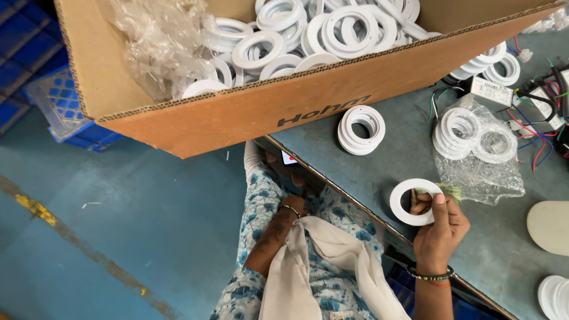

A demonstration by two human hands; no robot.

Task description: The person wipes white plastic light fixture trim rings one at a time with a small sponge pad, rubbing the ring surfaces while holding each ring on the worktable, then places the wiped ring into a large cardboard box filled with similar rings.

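We held a white plastic ring (pixel 409 204) pinched in our right hand (pixel 440 230) just above the table's near edge (pixel 355 204). Our left hand (pixel 294 207) lay in our lap, grip unclear. A stack of rings (pixel 361 129) and a cardboard box (pixel 237 115) sat beyond.

A white plastic ring (pixel 409 204) is held upright in the right hand (pixel 438 228), pinched by thumb and fingers just above the near edge of the grey table (pixel 415 148). The left hand (pixel 293 207) is lowered to the lap, against the floral clothing. A cardboard box (pixel 237 112) of white rings overhangs the table's edge; a ring stack (pixel 361 129) and a clear bag (pixel 480 148) of rings lie farther in.
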